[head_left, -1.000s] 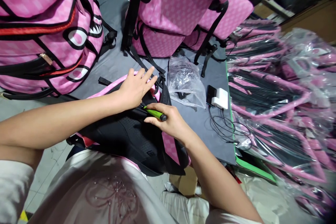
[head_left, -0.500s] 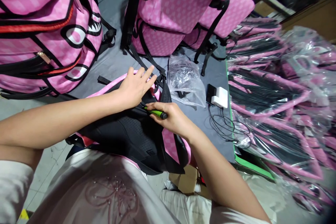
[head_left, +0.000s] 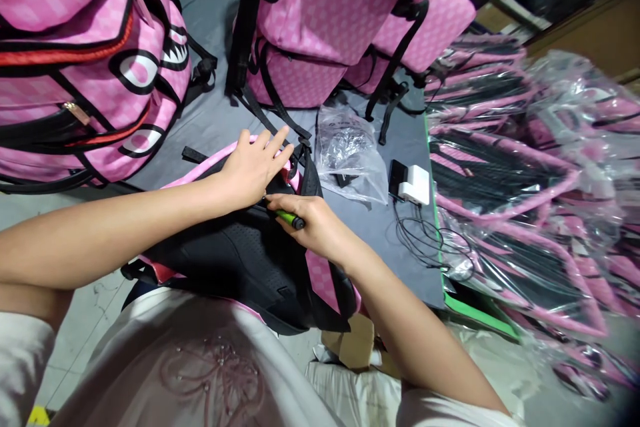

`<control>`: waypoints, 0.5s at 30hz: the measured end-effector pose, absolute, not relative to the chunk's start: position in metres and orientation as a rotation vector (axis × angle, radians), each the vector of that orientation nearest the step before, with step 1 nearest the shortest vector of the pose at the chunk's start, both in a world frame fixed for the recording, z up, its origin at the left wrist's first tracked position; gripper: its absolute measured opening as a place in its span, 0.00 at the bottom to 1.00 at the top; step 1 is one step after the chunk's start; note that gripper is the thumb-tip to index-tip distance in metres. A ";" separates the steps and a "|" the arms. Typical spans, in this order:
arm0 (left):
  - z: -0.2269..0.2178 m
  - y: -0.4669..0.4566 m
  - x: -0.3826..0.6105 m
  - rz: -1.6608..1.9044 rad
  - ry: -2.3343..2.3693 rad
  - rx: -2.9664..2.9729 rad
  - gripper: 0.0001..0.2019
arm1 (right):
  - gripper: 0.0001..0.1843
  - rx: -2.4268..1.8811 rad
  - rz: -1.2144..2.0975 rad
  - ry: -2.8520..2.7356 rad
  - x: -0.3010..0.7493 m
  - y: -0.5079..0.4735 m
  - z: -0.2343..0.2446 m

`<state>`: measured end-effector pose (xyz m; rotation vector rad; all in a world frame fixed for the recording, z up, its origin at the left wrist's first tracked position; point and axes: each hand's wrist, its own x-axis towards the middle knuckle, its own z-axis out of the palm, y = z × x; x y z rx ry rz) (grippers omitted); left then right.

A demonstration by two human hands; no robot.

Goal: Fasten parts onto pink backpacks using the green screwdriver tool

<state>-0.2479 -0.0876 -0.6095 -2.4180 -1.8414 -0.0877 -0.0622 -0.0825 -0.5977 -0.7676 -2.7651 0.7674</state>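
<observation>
A pink backpack with a black mesh back panel [head_left: 250,260] lies face down at the near edge of the grey table [head_left: 220,113]. My left hand [head_left: 253,163] rests flat on its top edge, fingers stretched out. Just right of it, my right hand [head_left: 307,220] pinches a small green-handled tool [head_left: 289,217], its tip against the backpack's top seam between my two hands.
Pink checkered backpacks stand at the back left [head_left: 90,60] and back centre [head_left: 340,13]. A clear plastic bag [head_left: 350,153], a phone with a white charger [head_left: 413,183] and its cable lie right of my hands. Bagged pink backpacks [head_left: 525,180] are piled at right.
My right hand with the green tool has slid slightly left toward my left hand. The view has drifted a little; my left hand stays on the backpack.
</observation>
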 end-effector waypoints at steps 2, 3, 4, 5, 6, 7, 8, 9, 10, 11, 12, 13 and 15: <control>-0.609 -0.088 -0.248 -0.117 -1.846 -2.434 0.45 | 0.17 -0.784 0.751 -2.773 -0.063 -0.083 -0.597; -0.608 -0.088 -0.249 -0.131 -1.848 -2.441 0.44 | 0.16 -0.800 0.744 -2.774 -0.064 -0.083 -0.597; -0.608 -0.088 -0.249 -0.141 -1.850 -2.444 0.44 | 0.16 -0.809 0.743 -2.768 -0.064 -0.084 -0.597; -0.608 -0.088 -0.249 -0.144 -1.851 -2.445 0.43 | 0.15 -0.811 0.749 -2.758 -0.065 -0.085 -0.597; -0.608 -0.088 -0.249 -0.140 -1.851 -2.443 0.43 | 0.15 -0.811 0.757 -2.747 -0.065 -0.085 -0.597; -0.609 -0.088 -0.249 -0.131 -1.849 -2.438 0.43 | 0.15 -0.817 0.763 -2.742 -0.065 -0.086 -0.597; -0.609 -0.088 -0.249 -0.120 -1.843 -2.434 0.44 | 0.15 -0.830 0.765 -2.742 -0.065 -0.087 -0.597; -0.609 -0.088 -0.249 -0.111 -1.834 -2.429 0.44 | 0.15 -0.847 0.762 -2.742 -0.065 -0.088 -0.597; -0.610 -0.088 -0.249 -0.106 -1.824 -2.425 0.44 | 0.15 -0.859 0.755 -2.737 -0.066 -0.088 -0.597; -0.610 -0.088 -0.249 -0.106 -1.818 -2.420 0.44 | 0.14 -0.863 0.750 -2.726 -0.066 -0.089 -0.598; -0.611 -0.088 -0.249 -0.108 -1.816 -2.417 0.44 | 0.14 -0.857 0.749 -2.715 -0.066 -0.089 -0.598; -0.611 -0.088 -0.249 -0.112 -1.815 -2.415 0.44 | 0.14 -0.854 0.749 -2.706 -0.066 -0.090 -0.599; -0.612 -0.087 -0.249 -0.114 -1.813 -2.406 0.44 | 0.14 -0.861 0.749 -2.698 -0.065 -0.090 -0.601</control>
